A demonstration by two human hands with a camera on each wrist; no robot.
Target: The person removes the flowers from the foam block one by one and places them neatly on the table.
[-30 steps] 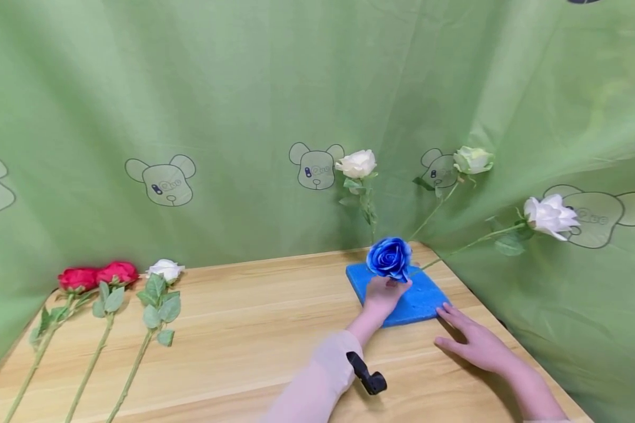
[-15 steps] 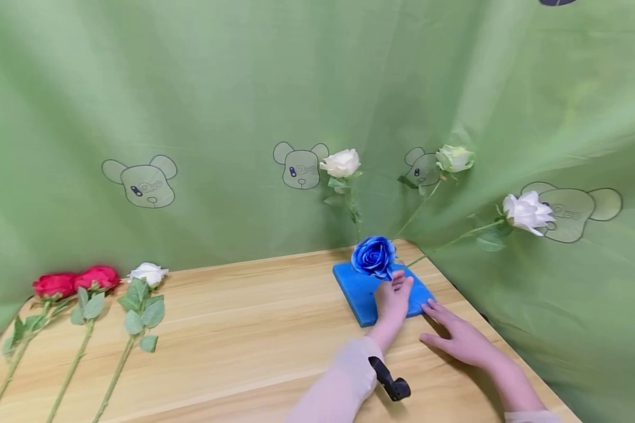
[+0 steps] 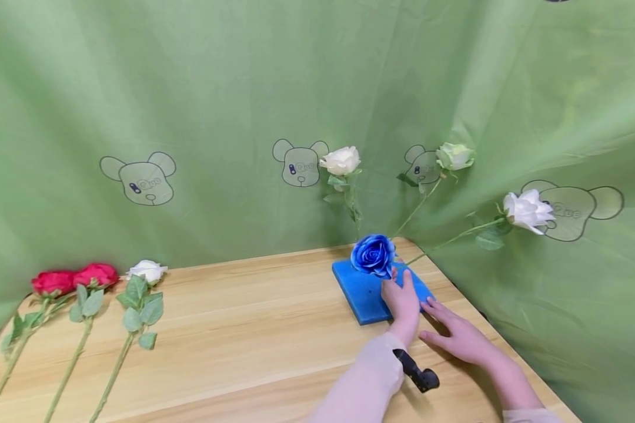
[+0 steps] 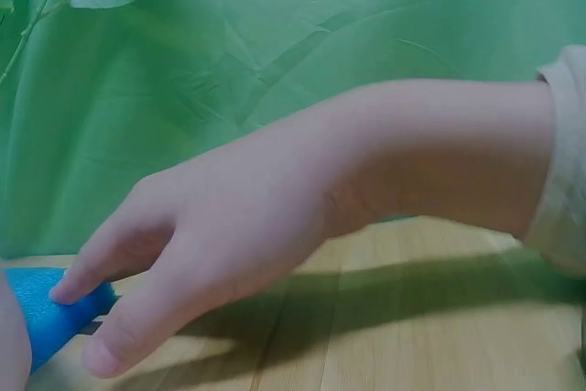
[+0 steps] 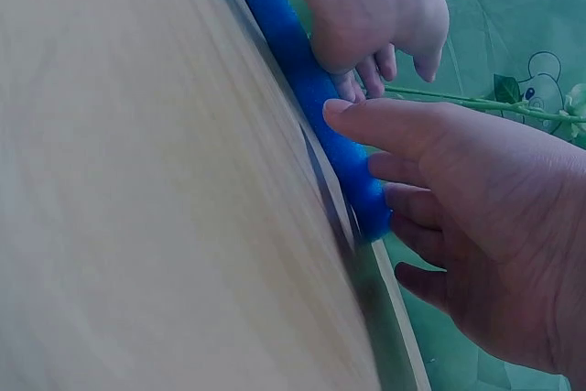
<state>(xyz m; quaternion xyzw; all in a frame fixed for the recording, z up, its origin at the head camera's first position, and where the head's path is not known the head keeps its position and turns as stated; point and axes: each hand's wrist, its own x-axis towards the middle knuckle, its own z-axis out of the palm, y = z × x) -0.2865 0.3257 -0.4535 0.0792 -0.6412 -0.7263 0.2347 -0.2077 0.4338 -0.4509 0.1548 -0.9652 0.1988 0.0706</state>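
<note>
A blue rose (image 3: pixel 373 255) stands over the blue foam board (image 3: pixel 358 296), its bloom facing up. My left hand (image 3: pixel 404 302) is over the board, just right of and below the bloom, partly hiding the board. Its thumb and index finger point up, apart; in the right wrist view, the other fingers of the left hand (image 5: pixel 380 11) bend down at the foam, and no stem shows in their grip. My right hand (image 3: pixel 463 335) lies at the board's right corner. Its fingertips touch the foam edge, with the thumb spread away, as the left wrist view shows the right hand (image 4: pixel 247 217).
Three pale roses, a cream one (image 3: pixel 341 160), a greenish one (image 3: pixel 455 156) and a white one (image 3: pixel 529 211), lean outward behind the board. Two red roses (image 3: pixel 96 275) and a white rose (image 3: pixel 147 271) lie at the table's left. Green cloth (image 3: pixel 233 117) hangs behind.
My left hand has left the spot under the blue bloom and shifted right across the board. The blue rose stays up. My right hand keeps its place at the board's corner.
</note>
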